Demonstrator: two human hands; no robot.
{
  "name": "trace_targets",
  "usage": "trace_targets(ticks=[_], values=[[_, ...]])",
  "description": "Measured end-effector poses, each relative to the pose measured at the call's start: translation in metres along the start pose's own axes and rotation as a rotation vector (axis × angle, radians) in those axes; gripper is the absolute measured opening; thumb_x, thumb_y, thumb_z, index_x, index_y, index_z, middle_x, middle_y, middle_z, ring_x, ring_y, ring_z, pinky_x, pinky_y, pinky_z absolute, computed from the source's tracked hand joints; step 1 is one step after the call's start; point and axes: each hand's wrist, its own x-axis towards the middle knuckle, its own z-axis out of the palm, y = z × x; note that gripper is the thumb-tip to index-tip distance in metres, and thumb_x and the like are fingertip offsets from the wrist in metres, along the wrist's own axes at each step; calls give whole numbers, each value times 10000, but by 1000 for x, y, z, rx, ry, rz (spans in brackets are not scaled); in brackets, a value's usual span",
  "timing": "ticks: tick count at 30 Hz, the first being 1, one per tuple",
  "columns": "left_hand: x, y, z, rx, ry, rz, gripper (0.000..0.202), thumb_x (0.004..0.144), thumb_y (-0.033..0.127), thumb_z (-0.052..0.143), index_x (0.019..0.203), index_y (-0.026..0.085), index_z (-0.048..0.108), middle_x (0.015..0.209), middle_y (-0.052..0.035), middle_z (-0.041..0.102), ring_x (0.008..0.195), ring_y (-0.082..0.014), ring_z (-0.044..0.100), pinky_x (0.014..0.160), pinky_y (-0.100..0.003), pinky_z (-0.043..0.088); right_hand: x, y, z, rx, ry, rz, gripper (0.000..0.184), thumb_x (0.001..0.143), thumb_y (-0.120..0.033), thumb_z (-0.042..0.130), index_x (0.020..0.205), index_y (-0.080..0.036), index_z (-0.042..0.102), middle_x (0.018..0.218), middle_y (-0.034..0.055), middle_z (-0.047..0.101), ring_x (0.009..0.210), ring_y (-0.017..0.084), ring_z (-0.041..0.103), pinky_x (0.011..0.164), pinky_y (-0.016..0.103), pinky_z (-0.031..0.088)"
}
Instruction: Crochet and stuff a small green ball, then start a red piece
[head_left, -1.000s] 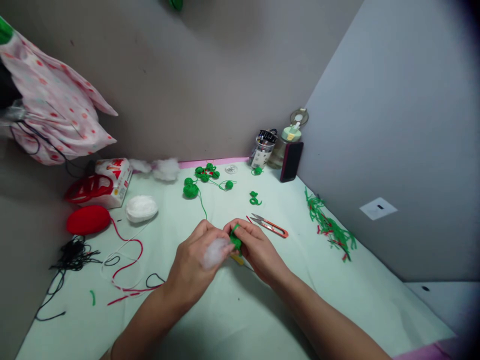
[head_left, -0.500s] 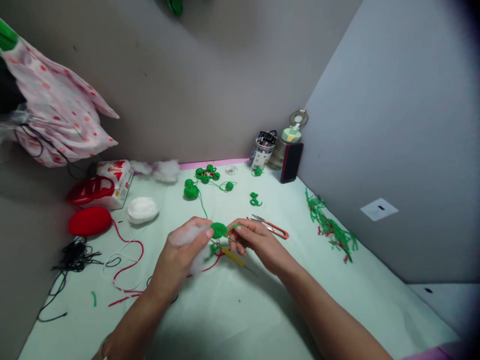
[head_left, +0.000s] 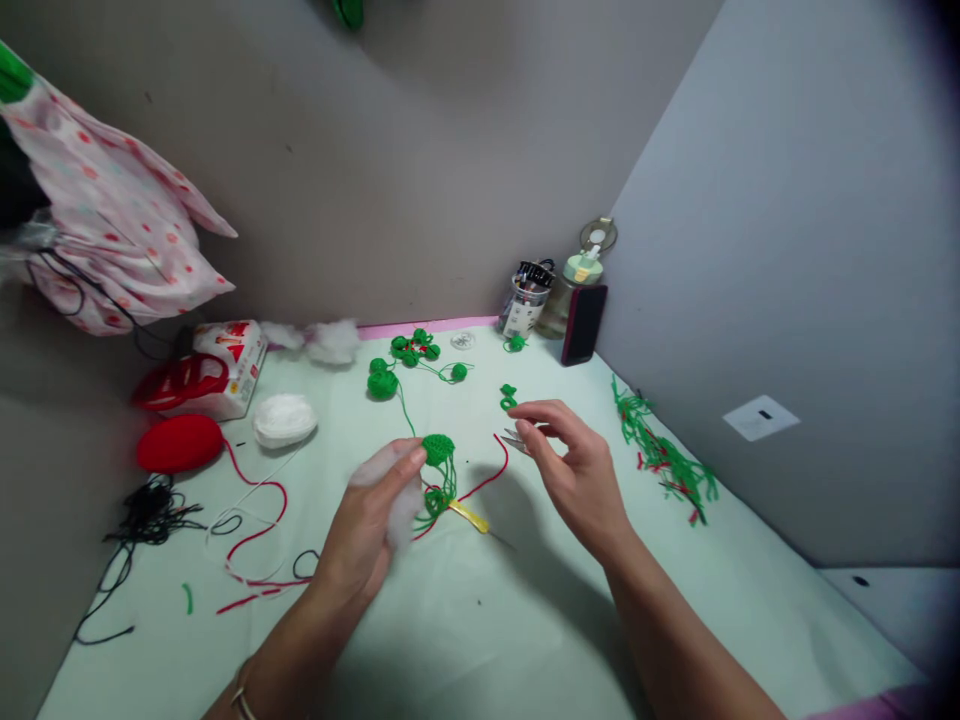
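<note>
My left hand point(head_left: 375, 510) is closed on a small round green crocheted piece point(head_left: 438, 448) and a wad of white stuffing point(head_left: 405, 508). Loose green yarn strands point(head_left: 448, 478) hang from the piece down to the table. My right hand point(head_left: 576, 470) is over the thread snips point(head_left: 516, 441), thumb and forefinger a little apart with nothing visible between them. It hides the snips' orange handles. Just beyond its fingertips lies a small green crocheted ring point(head_left: 508, 403). A crochet hook with a yellow handle point(head_left: 469, 516) rests on the table between my hands.
Red yarn point(head_left: 180, 443), white yarn point(head_left: 285, 420) and tangled black cord point(head_left: 154, 515) lie at left. Small green balls point(head_left: 382, 384) sit at the back. A phone point(head_left: 583, 325) leans beside a bottle point(head_left: 555, 305) and a pen jar point(head_left: 523, 305). Green and red yarn scraps point(head_left: 664, 450) line the right wall.
My right hand has left the green strand beside the crocheted piece and moved right, over the snips. The left hand keeps its hold; more green strands now hang below the piece.
</note>
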Motion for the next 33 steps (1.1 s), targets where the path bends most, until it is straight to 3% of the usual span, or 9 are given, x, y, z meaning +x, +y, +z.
trace_targets(ticks=[4, 7, 10, 14, 17, 21, 25, 30, 33], values=[[-6, -3, 4, 27, -45, -26, 368, 714, 374, 933, 967, 139, 804, 895, -76, 776, 821, -182, 680, 704, -220, 531, -8, -3, 12, 234, -333, 62, 505, 916, -375, 758, 1385, -286, 594, 1316, 65, 688, 1216, 224, 635, 1020, 359, 506], [-4, -4, 5, -56, -63, -76, 323, 678, 351, 952, 869, 139, 800, 780, -46, 740, 687, -146, 630, 609, -210, 504, -11, -5, 21, 299, -552, 164, 298, 928, -422, 735, 1148, -225, 695, 968, 26, 717, 903, 179, 660, 789, 294, 517], [1, -6, 5, -127, -20, -89, 296, 616, 324, 968, 756, 151, 773, 720, -9, 701, 630, -111, 579, 554, -180, 469, -9, -3, 24, 261, -459, 134, 372, 1014, -462, 589, 770, -195, 673, 712, -2, 597, 698, 146, 552, 704, 293, 455], [4, -10, 5, -136, -17, -124, 288, 609, 305, 957, 758, 142, 771, 719, -12, 683, 629, -114, 568, 537, -188, 464, -6, 1, 22, 533, -244, 105, 360, 965, -444, 664, 703, -199, 623, 953, 56, 692, 828, 166, 612, 746, 293, 476], [3, -13, 5, -124, -32, -144, 283, 619, 308, 950, 725, 134, 752, 659, 7, 625, 577, -100, 503, 491, -191, 429, -6, 0, 23, 801, -276, 246, 330, 950, -430, 656, 733, -215, 530, 955, 21, 696, 563, 99, 544, 524, 257, 402], [3, -14, 3, -115, -38, -149, 273, 651, 307, 935, 780, 136, 767, 726, -9, 669, 619, -111, 544, 532, -197, 469, -8, -2, 26, 477, -289, 229, 198, 887, -324, 747, 981, -229, 602, 1062, 10, 675, 585, 77, 501, 535, 238, 368], [2, -16, 5, -107, -64, -126, 287, 668, 316, 944, 770, 135, 748, 705, 0, 646, 599, -102, 535, 512, -186, 447, -10, -3, 31, 202, -472, 161, 310, 958, -398, 649, 744, -198, 547, 692, -47, 451, 648, 115, 397, 594, 259, 320], [7, -9, 1, -105, 0, -44, 541, 830, 487, 835, 1282, 224, 699, 899, -16, 725, 608, -96, 581, 539, -176, 464, -11, -2, 30, 156, -484, 211, 432, 1003, -496, 539, 692, -221, 419, 664, -60, 328, 623, 116, 314, 572, 268, 265], [12, -4, -4, -119, 85, -19, 560, 971, 550, 626, 1415, 209, 619, 1018, -59, 757, 747, -137, 670, 647, -201, 533, -14, -5, 32, 82, -637, 211, 372, 1025, -415, 501, 715, -215, 448, 668, -54, 370, 624, 115, 347, 576, 260, 276]])
